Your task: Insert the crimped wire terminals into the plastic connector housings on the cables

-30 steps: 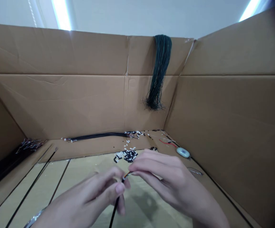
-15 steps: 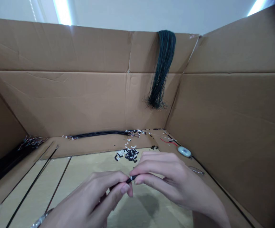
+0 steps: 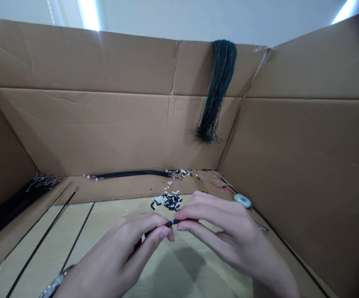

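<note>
Between my two hands, in the lower middle of the head view, is a short stretch of black cable [image 3: 170,223] with a small pale band on it. My left hand [image 3: 138,244] pinches it with thumb and forefinger. From the other side, my right hand [image 3: 218,227] grips its right end between thumb and fingers. Most of the cable is hidden by the fingers. Just beyond my hands lies a small pile of short black tube pieces [image 3: 172,202], with white pieces [image 3: 158,200] beside it.
Cardboard walls [image 3: 111,132] enclose the table [image 3: 111,207]. A bundle of dark green wires [image 3: 222,87] hangs over the back wall. Black cables [image 3: 129,174] lie along the back, more cables [image 3: 8,211] at left. A pale oval object [image 3: 242,200] sits at right.
Both hands have risen slightly in view, still holding the cable. The piece between them now lies flatter. The whole view has shifted a little.
</note>
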Tool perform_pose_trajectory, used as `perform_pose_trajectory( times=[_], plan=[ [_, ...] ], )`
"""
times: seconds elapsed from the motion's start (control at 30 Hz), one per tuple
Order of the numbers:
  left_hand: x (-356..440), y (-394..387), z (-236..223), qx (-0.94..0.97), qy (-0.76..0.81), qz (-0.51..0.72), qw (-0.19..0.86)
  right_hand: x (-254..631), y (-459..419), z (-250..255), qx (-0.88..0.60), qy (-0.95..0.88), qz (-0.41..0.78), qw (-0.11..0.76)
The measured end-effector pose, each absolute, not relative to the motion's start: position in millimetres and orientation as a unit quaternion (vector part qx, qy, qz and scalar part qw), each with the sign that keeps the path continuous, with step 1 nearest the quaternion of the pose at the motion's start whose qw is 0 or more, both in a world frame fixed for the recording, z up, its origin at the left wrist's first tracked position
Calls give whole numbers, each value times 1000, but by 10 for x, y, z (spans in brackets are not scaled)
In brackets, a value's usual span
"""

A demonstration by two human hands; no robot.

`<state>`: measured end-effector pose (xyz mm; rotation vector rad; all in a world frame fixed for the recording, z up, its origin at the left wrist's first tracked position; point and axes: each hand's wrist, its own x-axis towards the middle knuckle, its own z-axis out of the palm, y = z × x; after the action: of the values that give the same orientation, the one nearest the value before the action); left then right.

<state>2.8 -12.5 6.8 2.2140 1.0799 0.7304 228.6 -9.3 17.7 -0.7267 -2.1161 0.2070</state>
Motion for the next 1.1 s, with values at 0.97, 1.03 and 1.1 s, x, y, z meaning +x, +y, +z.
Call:
perform_pose_trajectory(
  times=[0.97,1.03,1.1],
  plan=[
    [15,-178,101,834,319,290,344,2113,-101,156,-211,-787,123,567],
    [10,-180,93,835,321,292,339,2128,-101,144,-231,-787,147,553],
    [3,-179,73,839,321,292,329,2144,-92,123,-264,-780,193,534]
  ],
)
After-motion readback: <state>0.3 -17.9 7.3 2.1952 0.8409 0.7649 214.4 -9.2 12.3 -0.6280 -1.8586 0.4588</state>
